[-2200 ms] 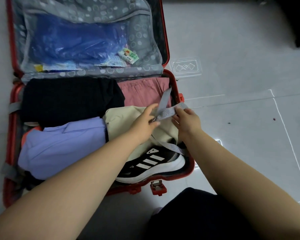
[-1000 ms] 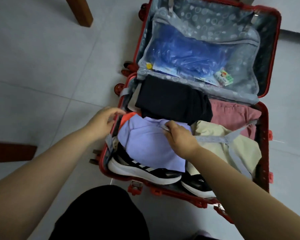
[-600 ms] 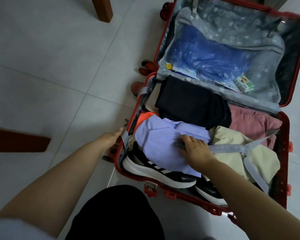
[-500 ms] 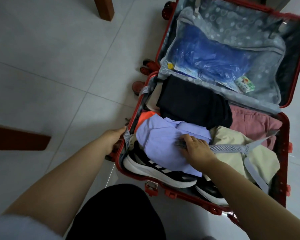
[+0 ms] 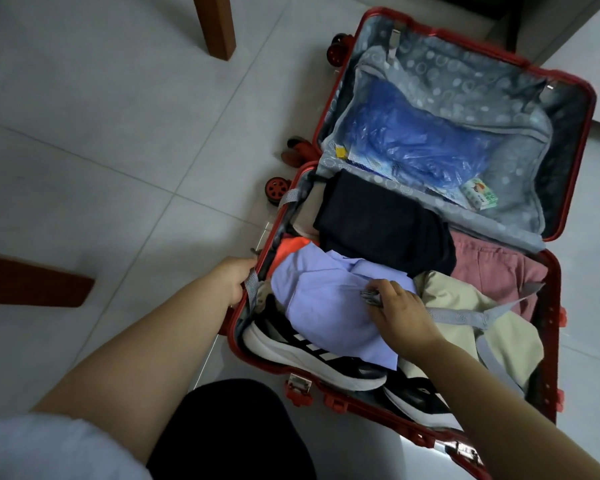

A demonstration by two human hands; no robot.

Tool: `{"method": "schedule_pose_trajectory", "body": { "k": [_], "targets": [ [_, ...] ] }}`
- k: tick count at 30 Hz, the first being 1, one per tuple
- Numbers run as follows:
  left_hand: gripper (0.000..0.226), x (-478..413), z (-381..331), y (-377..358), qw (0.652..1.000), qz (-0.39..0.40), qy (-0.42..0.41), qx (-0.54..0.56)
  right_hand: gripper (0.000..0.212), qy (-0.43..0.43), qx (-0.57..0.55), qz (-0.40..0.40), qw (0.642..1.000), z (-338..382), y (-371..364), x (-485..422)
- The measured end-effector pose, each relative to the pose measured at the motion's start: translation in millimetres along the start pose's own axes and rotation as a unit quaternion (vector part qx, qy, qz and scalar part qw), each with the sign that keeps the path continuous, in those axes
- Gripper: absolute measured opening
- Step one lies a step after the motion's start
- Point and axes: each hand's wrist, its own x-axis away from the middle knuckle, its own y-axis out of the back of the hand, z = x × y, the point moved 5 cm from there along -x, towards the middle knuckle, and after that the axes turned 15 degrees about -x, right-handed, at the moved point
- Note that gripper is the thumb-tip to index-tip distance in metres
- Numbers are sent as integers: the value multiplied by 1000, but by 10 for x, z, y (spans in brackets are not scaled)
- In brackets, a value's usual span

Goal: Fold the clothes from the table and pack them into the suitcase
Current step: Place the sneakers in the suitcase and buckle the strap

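Gripping left hand [image 5: 231,280]: fingers curled round short grey strap [image 5: 251,285] at rim of red hard-shell suitcase [image 5: 553,341].
Right hand [image 5: 400,313]: fingers pinch end of long grey webbing strap [image 5: 458,317] (over folded lilac shirt [image 5: 326,306], packed inside).

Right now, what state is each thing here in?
suitcase: open, flat on floor, packed.
right strap: stretched across clothes, unbuckled.
left strap: at rim, unbuckled.
left grip: holds left strap.
right grip: holds right strap's end.
shirt: folded, lying on shoe.
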Motion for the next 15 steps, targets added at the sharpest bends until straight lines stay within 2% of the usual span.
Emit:
{"method": "schedule_pose_trajectory", "body": {
  "k": [1, 2, 4, 6, 7, 9, 10, 12, 14, 15],
  "targets": [
    [12, 5, -19, 12, 999, -22, -20, 21, 73, 0, -1, 0, 1000, 19, -4, -7],
    [18, 6, -46, 38, 997, -45, -39, 46, 71, -3, -4, -5, 1000, 33, -3, -18],
    [48, 56, -115, 101, 988, -80, -71, 111, 67, -11, -14, -15, 1000, 55, 9, -31],
    [64, 123, -235, 142, 977, -79, -116, 161, 69, -16, -19, -24, 999, 47, 24, -20],
    [64, 163, -313, 123, 970, -56, -138, 193, 68, -19, -20, -26, 999, 32, 36, -5],
    [45, 327, -505, 46, 960, -16, -187, 209, 60, -28, -22, -30, 999, -2, 89, 34],
    [40, 426, -607, 1, 960, -17, -224, 169, 53, -32, -22, -30, 999, -15, 129, 62],
    [59, 614, -829, -129, 941, -44, -334, -5, 43, -22, -25, -25, 999, -31, 225, 111],
    [85, 824, -1023, -377, 866, -66, -458, -190, 39, -10, -45, -17, 999, -67, 345, 145],
    [88, 907, -1073, -537, 826, -62, -499, -254, 32, -12, -64, -12, 998, -87, 416, 166]
  ]
}}
